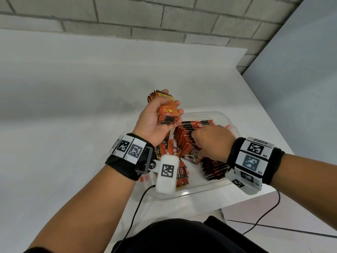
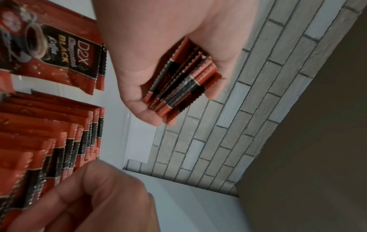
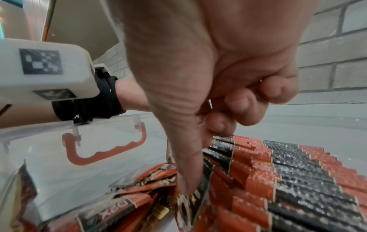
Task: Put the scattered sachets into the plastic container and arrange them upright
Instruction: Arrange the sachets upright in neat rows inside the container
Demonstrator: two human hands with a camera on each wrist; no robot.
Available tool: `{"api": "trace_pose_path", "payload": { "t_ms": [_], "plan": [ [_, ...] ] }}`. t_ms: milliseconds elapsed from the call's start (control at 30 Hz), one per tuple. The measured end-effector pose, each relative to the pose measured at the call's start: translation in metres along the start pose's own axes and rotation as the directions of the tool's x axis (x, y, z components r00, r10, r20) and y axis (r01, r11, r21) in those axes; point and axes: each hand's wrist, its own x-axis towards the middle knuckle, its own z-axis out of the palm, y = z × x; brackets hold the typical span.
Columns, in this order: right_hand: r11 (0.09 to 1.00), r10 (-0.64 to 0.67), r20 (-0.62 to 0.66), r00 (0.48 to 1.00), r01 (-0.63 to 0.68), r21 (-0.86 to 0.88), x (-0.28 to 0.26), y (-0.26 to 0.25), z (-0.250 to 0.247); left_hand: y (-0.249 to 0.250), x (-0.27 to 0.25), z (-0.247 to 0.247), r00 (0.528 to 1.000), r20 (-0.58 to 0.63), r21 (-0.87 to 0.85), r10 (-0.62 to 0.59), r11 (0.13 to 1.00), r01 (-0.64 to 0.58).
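Note:
My left hand (image 1: 173, 106) hovers over the far left rim of the clear plastic container (image 1: 191, 193) and grips a stack of red-and-black sachets (image 1: 166, 108). In the left wrist view the same stack (image 2: 178, 75) sits edge-on between the left hand's (image 2: 184, 100) thumb and fingers. My right hand (image 1: 198, 143) reaches into the container at the near end of an upright row of sachets (image 1: 193, 128). There, in the right wrist view, the right hand's (image 3: 192, 180) thumb and forefinger pinch one sachet (image 3: 188, 208) beside that row (image 3: 288, 180). Loose sachets (image 1: 182, 175) lie flat in the container's left part.
A second upright row (image 1: 215, 168) stands at the container's near right. The container has a red handle (image 3: 103, 150) on its left wall. It sits on a white table (image 1: 73, 106) near the right edge (image 1: 269, 110). A brick wall (image 1: 164, 19) runs behind. A black cable (image 1: 135, 214) hangs from my left wrist.

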Motion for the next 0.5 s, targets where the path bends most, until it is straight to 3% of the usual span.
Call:
{"api": "trace_pose_path", "payload": {
  "t_ms": [100,167,233,333,433,500],
  "plan": [
    [0.986,0.022,-0.024,0.999,-0.017,0.167,-0.011,-0.002,-0.004,0.0,0.0,0.0,1.0,0.005,-0.009,-0.001,1.0,0.002],
    [0.929,0.033,-0.02,0.999,-0.024,0.369,-0.02,-0.008,-0.004,0.002,-0.001,-0.002,1.0,0.014,-0.021,0.001,1.0,-0.001],
    [0.838,0.033,0.081,0.996,-0.072,0.54,-0.024,-0.016,-0.001,0.005,-0.002,-0.005,1.0,0.023,-0.024,0.004,1.0,-0.003],
    [0.68,0.059,0.305,0.95,-0.262,0.685,-0.02,-0.027,0.005,0.009,-0.005,-0.011,1.0,0.013,0.003,0.001,1.0,-0.001],
    [0.498,0.109,0.442,0.89,-0.434,0.751,-0.012,-0.037,0.008,0.012,-0.006,-0.013,1.0,-0.012,0.05,-0.022,0.998,0.022],
    [0.424,0.078,0.498,0.864,-0.481,0.768,-0.009,-0.041,0.01,0.012,-0.005,-0.011,0.999,-0.021,0.073,-0.038,0.997,0.04]
  ]
}}
